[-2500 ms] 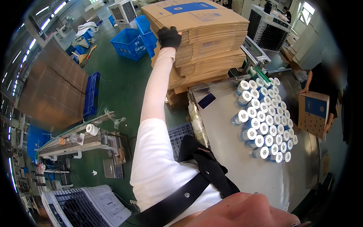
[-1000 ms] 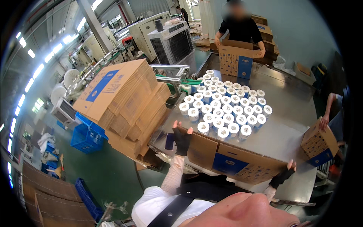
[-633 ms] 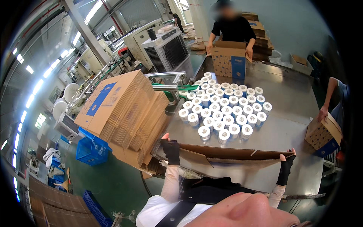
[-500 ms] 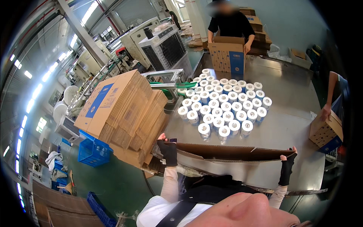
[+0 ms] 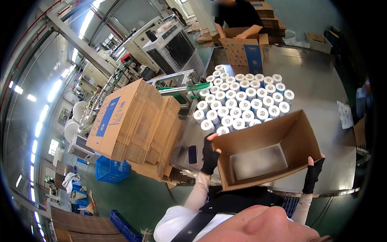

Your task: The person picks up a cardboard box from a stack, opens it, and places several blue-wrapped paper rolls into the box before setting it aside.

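A brown cardboard box (image 5: 278, 141) stands squared up between my hands, its bottom open so that the metal tabletop shows through. My left hand (image 5: 211, 155), in a black fingerless glove, grips the box's left edge. At the right corner my right hand (image 5: 313, 171), gloved the same way, holds the opposite wall. Just beyond the box, several white-topped rolls (image 5: 242, 97) in blue-and-white wrap stand upright in a close group. A small dark flat object (image 5: 193, 154) lies on the table left of my left hand.
A tall stack of flattened cartons (image 5: 137, 125) rises at the left, with a blue crate (image 5: 112, 169) below it. Across the metal table (image 5: 310, 76) a co-worker handles another carton (image 5: 242, 54). A white sheet (image 5: 344, 114) lies near the right edge.
The flat-folded carton has been opened out into a box shape. My left hand has moved right with its edge. The co-worker's carton has its flaps spread; the carton at far right has mostly left view.
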`<state>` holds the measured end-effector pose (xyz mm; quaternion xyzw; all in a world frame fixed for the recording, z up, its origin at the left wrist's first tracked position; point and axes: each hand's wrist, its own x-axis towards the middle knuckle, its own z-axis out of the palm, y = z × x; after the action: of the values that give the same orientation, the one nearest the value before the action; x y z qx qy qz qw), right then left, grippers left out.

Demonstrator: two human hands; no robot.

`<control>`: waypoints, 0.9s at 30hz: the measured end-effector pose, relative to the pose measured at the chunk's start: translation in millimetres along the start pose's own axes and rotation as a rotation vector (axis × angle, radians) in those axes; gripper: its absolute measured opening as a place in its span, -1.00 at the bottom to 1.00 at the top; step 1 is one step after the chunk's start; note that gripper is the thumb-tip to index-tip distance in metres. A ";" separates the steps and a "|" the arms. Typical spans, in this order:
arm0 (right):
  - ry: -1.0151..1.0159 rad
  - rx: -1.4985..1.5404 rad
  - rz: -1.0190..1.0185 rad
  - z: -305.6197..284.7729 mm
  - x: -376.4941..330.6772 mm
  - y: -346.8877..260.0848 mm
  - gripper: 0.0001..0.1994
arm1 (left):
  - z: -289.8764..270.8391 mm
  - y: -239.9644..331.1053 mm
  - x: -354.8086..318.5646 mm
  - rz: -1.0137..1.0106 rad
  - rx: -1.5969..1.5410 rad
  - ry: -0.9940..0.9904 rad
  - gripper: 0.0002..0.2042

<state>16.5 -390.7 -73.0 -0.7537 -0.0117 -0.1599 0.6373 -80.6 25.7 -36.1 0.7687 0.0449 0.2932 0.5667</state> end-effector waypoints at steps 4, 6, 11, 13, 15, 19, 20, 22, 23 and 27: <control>-0.101 0.061 -0.025 2.4 2.3 -26.4 -0.63 | 20.5 -33.2 47.0 0.077 0.224 -0.072 -0.39; -0.169 0.030 -0.005 -12.8 5.5 -23.4 -0.56 | 45.1 -30.9 62.0 0.241 0.710 0.067 -0.32; -0.377 0.200 0.011 -22.2 -13.0 -47.1 -0.42 | 77.9 -24.7 76.8 0.376 0.866 -0.048 -0.15; -0.483 0.257 0.049 -30.9 -15.4 -50.7 -0.40 | 69.0 -27.4 79.1 0.394 0.872 -0.089 -0.16; -0.611 0.586 0.151 -33.3 -22.8 -46.4 -0.39 | 57.7 -24.9 74.1 0.441 0.861 -0.120 -0.17; -0.731 0.642 0.193 -36.0 -24.0 -49.9 -0.39 | 54.7 -32.7 76.4 0.456 0.825 -0.190 -0.14; -0.891 0.528 0.218 -33.5 -19.4 -55.7 -0.41 | 60.1 -28.8 77.4 0.473 0.817 -0.202 -0.13; -1.166 0.518 0.336 -19.2 -10.2 -53.9 -0.46 | 63.4 -16.8 77.8 0.514 0.828 -0.246 -0.10; -1.265 0.577 0.443 -8.3 -9.7 -49.0 -0.48 | 65.1 -24.5 74.7 0.525 0.796 -0.271 -0.08; -1.120 0.362 0.648 22.9 4.5 -52.7 -0.47 | 55.3 -19.9 42.1 0.555 0.919 -0.222 -0.17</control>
<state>14.3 -359.6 -24.6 -0.5694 -0.1404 0.4594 0.6672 -12.9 2.9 -47.4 0.9465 -0.0962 0.2988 0.0752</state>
